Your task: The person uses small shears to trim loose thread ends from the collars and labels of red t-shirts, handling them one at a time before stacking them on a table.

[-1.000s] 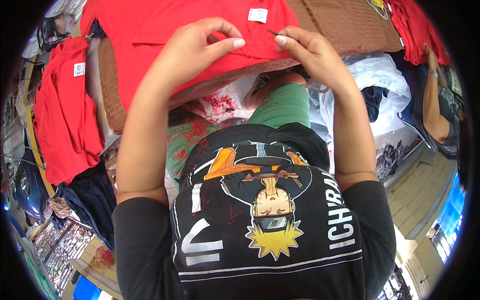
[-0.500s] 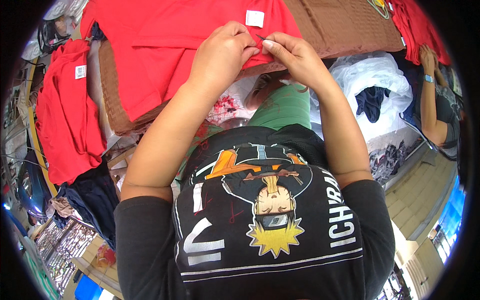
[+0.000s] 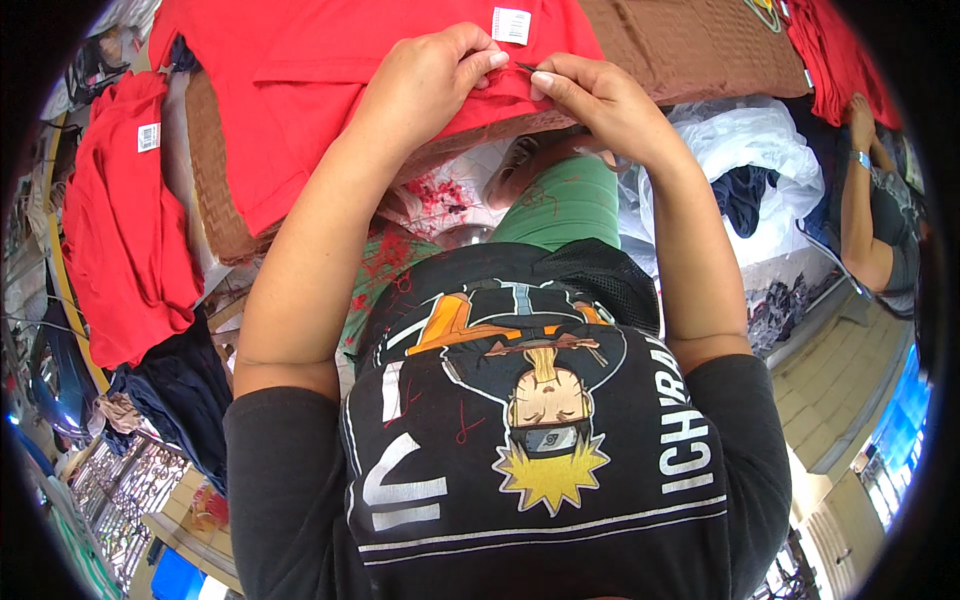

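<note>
A red garment (image 3: 310,110) with a white label (image 3: 511,26) lies spread over the brown-covered table edge. My left hand (image 3: 430,80) is closed, thumb and fingertips pinching the red cloth just below the label. Close by on the right, my right hand (image 3: 605,100) is closed round a slim dark pointed tool (image 3: 525,67), its tip poking out toward the left fingers at the cloth. Most of this tool is hidden by the hand; a curved loop shows under the palm.
Another red garment (image 3: 125,230) with a tag hangs at the left, above dark cloth (image 3: 180,400). A white plastic bag (image 3: 745,140) holding dark fabric stands to the right. Farther right, a co-worker's arm (image 3: 858,205) reaches toward more red cloth (image 3: 835,60). Red thread scraps (image 3: 440,195) lie below the table.
My left hand has moved slightly farther from my body, and its fingertips now sit higher on the cloth. The right hand has shifted a little to the right, still holding the tool.
</note>
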Tool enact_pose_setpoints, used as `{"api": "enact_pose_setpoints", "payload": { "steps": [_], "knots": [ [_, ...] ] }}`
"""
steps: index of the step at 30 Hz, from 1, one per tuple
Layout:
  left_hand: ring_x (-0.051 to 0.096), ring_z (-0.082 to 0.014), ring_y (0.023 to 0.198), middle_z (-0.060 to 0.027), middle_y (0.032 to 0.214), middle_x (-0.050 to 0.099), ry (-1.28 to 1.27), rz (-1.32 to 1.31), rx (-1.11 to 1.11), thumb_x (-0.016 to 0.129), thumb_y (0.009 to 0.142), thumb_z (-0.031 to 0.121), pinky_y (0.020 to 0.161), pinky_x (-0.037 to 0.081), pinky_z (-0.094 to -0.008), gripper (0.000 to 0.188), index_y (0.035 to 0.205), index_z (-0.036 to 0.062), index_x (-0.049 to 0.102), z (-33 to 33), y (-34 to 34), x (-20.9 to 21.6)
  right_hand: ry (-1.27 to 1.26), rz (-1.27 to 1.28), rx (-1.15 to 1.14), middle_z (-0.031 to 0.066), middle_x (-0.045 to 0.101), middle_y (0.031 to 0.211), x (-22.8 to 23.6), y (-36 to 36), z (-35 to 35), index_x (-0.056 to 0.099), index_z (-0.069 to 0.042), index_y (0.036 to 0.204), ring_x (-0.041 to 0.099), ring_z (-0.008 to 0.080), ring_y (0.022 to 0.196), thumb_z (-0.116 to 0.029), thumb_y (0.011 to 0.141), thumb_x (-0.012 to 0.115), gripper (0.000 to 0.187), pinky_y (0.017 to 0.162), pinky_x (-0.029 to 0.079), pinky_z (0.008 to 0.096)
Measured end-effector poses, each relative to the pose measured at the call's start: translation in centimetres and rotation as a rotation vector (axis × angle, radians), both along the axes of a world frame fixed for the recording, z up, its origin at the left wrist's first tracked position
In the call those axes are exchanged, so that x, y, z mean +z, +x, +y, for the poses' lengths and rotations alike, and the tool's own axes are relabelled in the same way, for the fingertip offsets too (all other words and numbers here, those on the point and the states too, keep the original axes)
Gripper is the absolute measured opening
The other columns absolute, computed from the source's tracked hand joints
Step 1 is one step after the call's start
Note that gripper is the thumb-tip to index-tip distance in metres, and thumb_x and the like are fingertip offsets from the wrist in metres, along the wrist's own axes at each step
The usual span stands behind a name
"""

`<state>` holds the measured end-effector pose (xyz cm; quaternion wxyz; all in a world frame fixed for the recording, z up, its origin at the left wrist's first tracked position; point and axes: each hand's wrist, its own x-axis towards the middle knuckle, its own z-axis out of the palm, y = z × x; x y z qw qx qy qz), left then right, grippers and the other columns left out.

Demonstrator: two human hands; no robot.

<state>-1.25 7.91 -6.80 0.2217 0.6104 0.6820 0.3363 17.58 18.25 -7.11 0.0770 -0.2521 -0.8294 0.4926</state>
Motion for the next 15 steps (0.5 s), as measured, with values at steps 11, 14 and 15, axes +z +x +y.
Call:
{"api": "enact_pose_setpoints", "payload": {
  "steps": [11, 14, 15],
  "knots": [
    [0.067, -0.0261, 0.071, -0.0155, 0.075, 0.067, 0.037, -0.090, -0.072, 0.057, 0.091, 0.021, 0.064, 0.052, -0.0352, 0.023, 0.093, -0.0014, 0.062, 0.69, -0.33, -0.35, -0.046, -0.031, 0.059, 0.0028, 0.046, 0.054, -0.69, 0.03, 0.87, 0.060, -0.004, 0.095, 0.041, 0.0133, 0.035, -0.036, 0.094, 0.051, 0.033, 0.033, 0.034, 0.0302],
    [0.067, -0.0265, 0.070, -0.0153, 0.074, 0.067, 0.040, -0.034, -0.084, 0.057, 0.091, 0.022, 0.064, 0.052, -0.0355, 0.024, 0.092, -0.0012, 0.063, 0.79, -0.37, -0.08, 0.019, -0.020, 0.083, 0.0043, 0.046, 0.054, -0.53, -0.30, 1.00, 0.060, -0.003, 0.096, 0.045, 0.0147, 0.035, -0.038, 0.095, 0.050, 0.036, 0.032, 0.034, 0.0294],
    [0.067, -0.0266, 0.070, -0.0152, 0.073, 0.067, 0.031, -0.015, -0.086, 0.057, 0.091, 0.022, 0.064, 0.052, -0.0357, 0.024, 0.092, -0.0010, 0.063, 0.84, -0.35, 0.17, 0.040, -0.064, 0.084, 0.0060, 0.049, 0.057, -0.28, -0.40, 1.01, 0.060, -0.003, 0.096, 0.049, 0.0165, 0.039, -0.038, 0.095, 0.049, 0.037, 0.036, 0.037, 0.0305]
  ]
}}
